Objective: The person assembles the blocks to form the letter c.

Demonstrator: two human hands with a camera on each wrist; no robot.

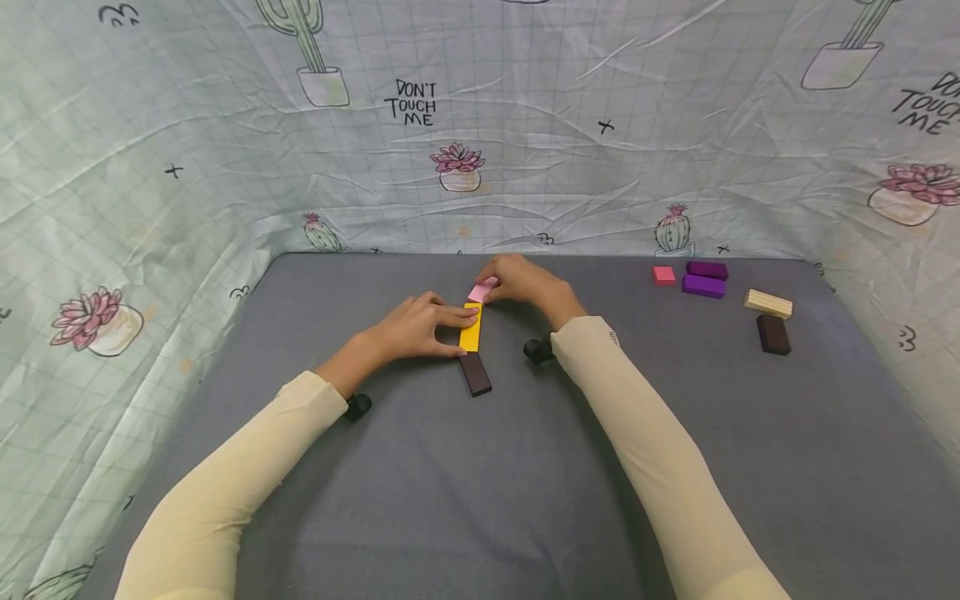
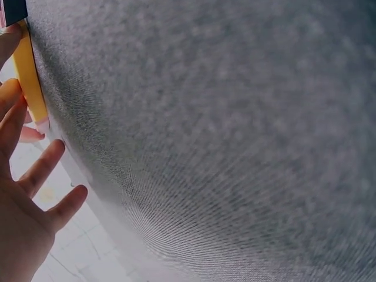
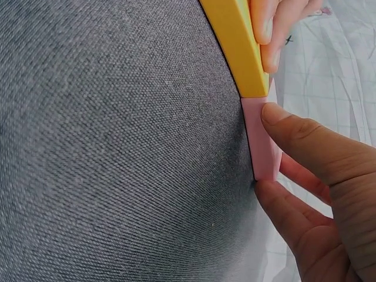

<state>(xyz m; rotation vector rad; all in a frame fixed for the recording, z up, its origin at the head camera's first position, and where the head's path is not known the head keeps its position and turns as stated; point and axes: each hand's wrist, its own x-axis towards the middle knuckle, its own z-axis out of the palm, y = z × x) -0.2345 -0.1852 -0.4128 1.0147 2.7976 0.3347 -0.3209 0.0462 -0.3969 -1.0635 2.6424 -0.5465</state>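
Three flat blocks lie end to end in a slightly bent line on the grey table. My left hand (image 1: 411,327) holds the yellow block (image 1: 470,333), thumb near its near end and fingertips on its far part; two other fingers (image 2: 44,170) are spread away from it in the left wrist view. A pink block (image 3: 263,138) meets the yellow block's far end. My right hand (image 1: 525,285) pinches that pink block, with the thumb on its upper side and a finger at its far end. The dark brown block (image 1: 476,375) touches the yellow block's near end.
Off to the right lie a coral-pink block (image 1: 663,276), a dark purple block (image 1: 707,270), a brighter purple block (image 1: 703,287), a pale wood block (image 1: 768,303) and another dark brown block (image 1: 773,334). Patterned cloth (image 1: 525,200) hangs behind and beside the table.
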